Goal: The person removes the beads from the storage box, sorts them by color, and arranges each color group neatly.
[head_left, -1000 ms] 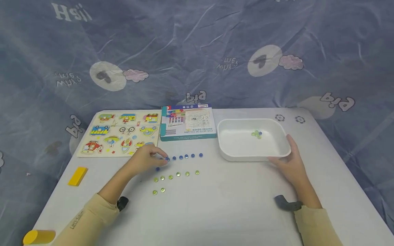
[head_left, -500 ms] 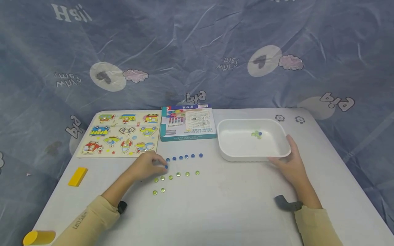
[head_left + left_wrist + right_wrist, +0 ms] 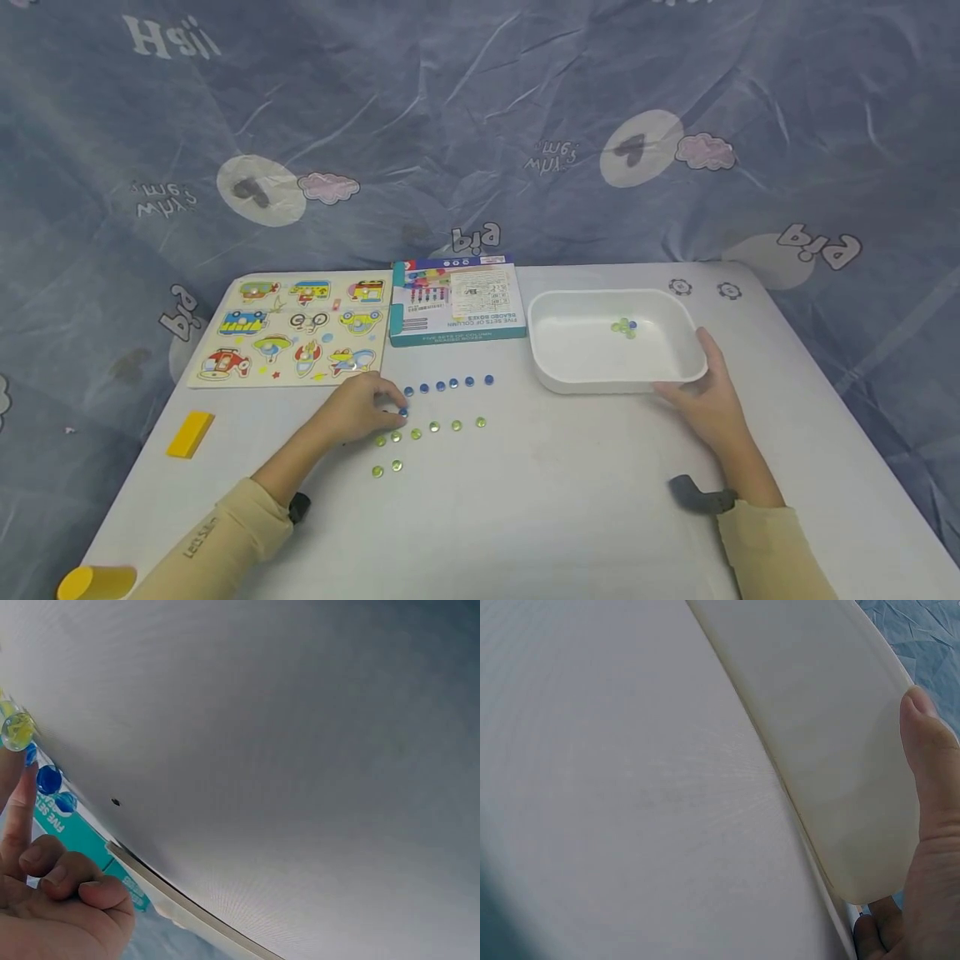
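Observation:
Near the table's middle, my left hand (image 3: 360, 408) pinches a blue glass bead (image 3: 403, 412) between thumb and index finger, low at the tabletop. Just beyond it runs a row of blue glass beads (image 3: 441, 386). Green glass beads (image 3: 416, 434) lie in a longer row and a short pair on the near side. In the left wrist view the other fingers (image 3: 67, 874) are curled, and blue beads (image 3: 49, 780) sit by the index fingertip. My right hand (image 3: 708, 408) grips the near right corner of a white tray (image 3: 592, 386), thumb on its near wall, with several green beads and a blue one inside.
A wooden picture puzzle board (image 3: 258, 379) lies at the back left, beside a flat teal-edged box (image 3: 457, 337). A yellow block (image 3: 190, 434) and a yellow cylinder (image 3: 97, 582) rest along the left side. A patterned cloth (image 3: 480, 125) hangs behind the table.
My left hand has left the left end of the blue row and come slightly nearer, now pinching a blue bead below that row. The right hand and tray stay put.

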`<state>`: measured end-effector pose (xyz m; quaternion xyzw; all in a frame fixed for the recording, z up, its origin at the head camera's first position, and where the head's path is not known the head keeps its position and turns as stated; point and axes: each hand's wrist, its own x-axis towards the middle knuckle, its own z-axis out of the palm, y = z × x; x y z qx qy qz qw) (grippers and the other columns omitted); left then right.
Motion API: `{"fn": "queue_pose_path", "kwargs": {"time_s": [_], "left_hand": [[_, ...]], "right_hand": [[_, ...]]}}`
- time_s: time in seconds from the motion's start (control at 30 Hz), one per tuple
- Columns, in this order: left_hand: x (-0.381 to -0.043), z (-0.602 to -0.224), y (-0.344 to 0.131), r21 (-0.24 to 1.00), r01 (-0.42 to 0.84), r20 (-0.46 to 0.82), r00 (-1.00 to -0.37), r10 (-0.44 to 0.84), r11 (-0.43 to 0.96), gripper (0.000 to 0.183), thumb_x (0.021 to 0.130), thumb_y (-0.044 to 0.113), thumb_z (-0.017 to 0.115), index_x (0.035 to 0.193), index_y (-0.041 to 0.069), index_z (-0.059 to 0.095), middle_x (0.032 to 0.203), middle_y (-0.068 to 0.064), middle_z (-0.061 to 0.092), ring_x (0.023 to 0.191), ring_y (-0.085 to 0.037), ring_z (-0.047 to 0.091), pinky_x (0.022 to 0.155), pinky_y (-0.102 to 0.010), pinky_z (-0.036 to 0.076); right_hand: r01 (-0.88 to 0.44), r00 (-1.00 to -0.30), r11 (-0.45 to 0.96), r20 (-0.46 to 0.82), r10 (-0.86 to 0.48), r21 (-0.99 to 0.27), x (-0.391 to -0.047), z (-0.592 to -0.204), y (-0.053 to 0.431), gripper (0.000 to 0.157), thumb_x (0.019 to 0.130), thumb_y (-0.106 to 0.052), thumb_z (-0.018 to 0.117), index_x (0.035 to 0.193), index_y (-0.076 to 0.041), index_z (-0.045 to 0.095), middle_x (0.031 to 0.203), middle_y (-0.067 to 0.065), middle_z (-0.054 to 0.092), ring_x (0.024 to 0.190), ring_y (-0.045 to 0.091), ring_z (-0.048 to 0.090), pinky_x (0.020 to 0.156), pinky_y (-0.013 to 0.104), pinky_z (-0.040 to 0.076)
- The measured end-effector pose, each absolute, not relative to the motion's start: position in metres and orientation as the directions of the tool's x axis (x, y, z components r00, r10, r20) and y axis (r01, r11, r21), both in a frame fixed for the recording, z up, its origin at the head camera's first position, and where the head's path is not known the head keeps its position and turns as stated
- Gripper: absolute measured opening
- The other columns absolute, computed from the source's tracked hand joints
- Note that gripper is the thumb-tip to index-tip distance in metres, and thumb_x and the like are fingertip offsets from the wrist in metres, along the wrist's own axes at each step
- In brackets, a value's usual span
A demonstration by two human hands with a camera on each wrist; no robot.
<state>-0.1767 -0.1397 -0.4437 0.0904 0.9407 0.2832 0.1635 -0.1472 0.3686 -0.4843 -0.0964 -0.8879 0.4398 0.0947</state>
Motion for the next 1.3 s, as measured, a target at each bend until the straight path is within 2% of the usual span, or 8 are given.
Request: {"fn": "queue_pose_path", "kwargs": {"time_s": [0.33,0.53,0.67,0.8,1.0,1.13,1.3], "left_hand": [[-0.177,-0.440,-0.136,0.583,0.089,-0.234,-0.933,0.273,0.807,0.018,0.072,0.029,0.081,0.086,0.030,0.070,0.107,0.005,0.063,0.103,-0.017,0.055,0.092,-0.041,0.047],[-0.181,-0.415,-0.118,0.638,0.152,-0.164,-0.931,0.326,0.755,0.019,0.076,0.032,0.078,0.094,0.027,0.072,0.102,0.006,0.062,0.107,-0.022,0.056,0.093,-0.042,0.047],[-0.183,-0.394,-0.092,0.670,0.226,-0.105,-0.914,0.392,0.707,0.018,0.078,0.034,0.076,0.094,0.030,0.070,0.103,0.009,0.060,0.108,-0.024,0.057,0.093,-0.042,0.047],[-0.186,-0.376,-0.056,0.690,0.314,-0.036,-0.885,0.465,0.652,0.019,0.079,0.035,0.076,0.097,0.033,0.069,0.098,0.008,0.060,0.098,-0.020,0.055,0.085,-0.035,0.047],[-0.197,-0.361,0.006,0.731,0.416,0.057,-0.828,0.558,0.541,0.024,0.081,0.034,0.074,0.103,0.029,0.068,0.080,-0.006,0.051,0.078,-0.017,0.047,0.066,-0.028,0.039],[-0.205,-0.362,0.048,0.749,0.451,0.110,-0.808,0.579,0.486,0.023,0.081,0.033,0.073,0.103,0.028,0.068,0.072,0.000,0.044,0.065,-0.012,0.040,0.058,-0.024,0.035],[-0.214,-0.368,0.093,0.781,0.434,0.128,-0.815,0.565,0.449,0.025,0.083,0.032,0.072,0.106,0.025,0.067,0.064,0.004,0.040,0.055,-0.010,0.035,0.051,-0.022,0.032]], "right_hand": [[0.079,-0.964,0.586,0.087,0.250,-0.807,-0.146,-0.482,0.370,0.111,0.075,-0.036,0.079,0.150,-0.039,-0.002,0.160,-0.003,0.004,0.148,0.031,0.002,0.114,0.060,0.003],[0.077,-0.964,0.583,0.088,0.249,-0.809,-0.146,-0.482,0.372,0.111,0.074,-0.036,0.079,0.150,-0.039,-0.003,0.160,-0.004,0.004,0.148,0.030,0.003,0.115,0.059,0.004],[0.062,-0.964,0.583,0.102,0.244,-0.810,-0.145,-0.481,0.372,0.111,0.075,-0.036,0.079,0.150,-0.037,-0.003,0.160,-0.004,0.004,0.148,0.030,0.004,0.115,0.057,0.005],[0.045,-0.967,0.578,0.110,0.232,-0.815,-0.145,-0.481,0.371,0.110,0.076,-0.034,0.078,0.150,-0.039,-0.003,0.160,-0.005,0.004,0.148,0.029,0.004,0.116,0.056,0.005],[0.051,-0.966,0.571,0.104,0.236,-0.820,-0.145,-0.480,0.370,0.109,0.076,-0.035,0.078,0.150,-0.039,-0.002,0.160,-0.006,0.004,0.148,0.029,0.004,0.115,0.057,0.005],[0.066,-0.966,0.568,0.091,0.243,-0.821,-0.145,-0.480,0.369,0.112,0.074,-0.037,0.080,0.150,-0.040,-0.002,0.160,-0.007,0.004,0.148,0.030,0.005,0.114,0.059,0.005],[0.070,-0.968,0.563,0.081,0.238,-0.823,-0.145,-0.481,0.368,0.113,0.073,-0.038,0.080,0.149,-0.042,-0.003,0.160,-0.005,0.005,0.147,0.032,0.006,0.114,0.061,0.007]]}}
